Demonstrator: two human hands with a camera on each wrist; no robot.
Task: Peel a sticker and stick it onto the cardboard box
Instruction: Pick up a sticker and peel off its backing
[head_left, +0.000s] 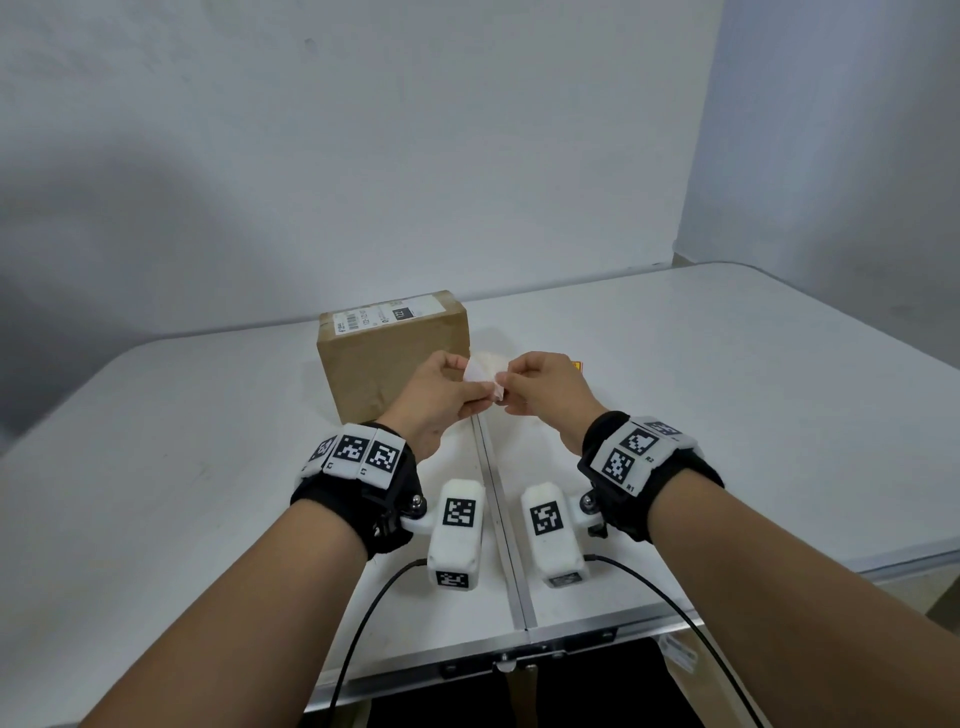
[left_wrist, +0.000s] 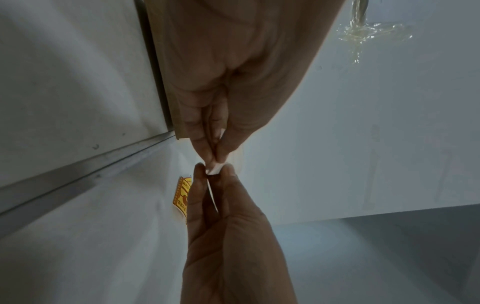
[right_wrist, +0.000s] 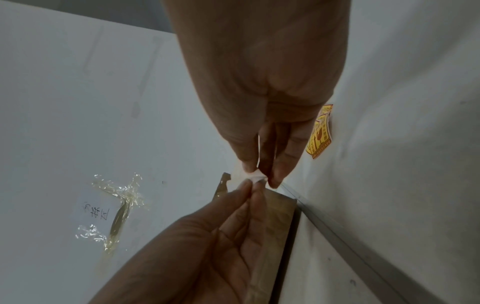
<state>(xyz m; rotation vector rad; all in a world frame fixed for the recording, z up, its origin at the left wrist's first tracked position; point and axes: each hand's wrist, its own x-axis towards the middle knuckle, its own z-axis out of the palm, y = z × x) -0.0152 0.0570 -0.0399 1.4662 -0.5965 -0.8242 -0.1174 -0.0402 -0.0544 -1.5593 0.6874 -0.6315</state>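
Observation:
A brown cardboard box (head_left: 392, 353) with a white shipping label on top stands on the white table (head_left: 727, 395), just behind my hands. Between the hands is a small white sticker sheet (head_left: 480, 379), held above the table in front of the box. My left hand (head_left: 470, 387) pinches its left side and my right hand (head_left: 506, 384) pinches its right edge. The wrist views show the fingertips of both hands meeting on the white sheet (left_wrist: 215, 167) (right_wrist: 253, 177), which is bent between them. The box (right_wrist: 275, 226) shows behind the left fingers.
A yellow printed sticker (right_wrist: 320, 133) lies flat on the table right of the box, partly hidden by my right hand. A metal seam (head_left: 501, 519) runs down the table's middle. A crumpled clump of clear tape (right_wrist: 116, 205) with a handwritten note sticks to the white surface.

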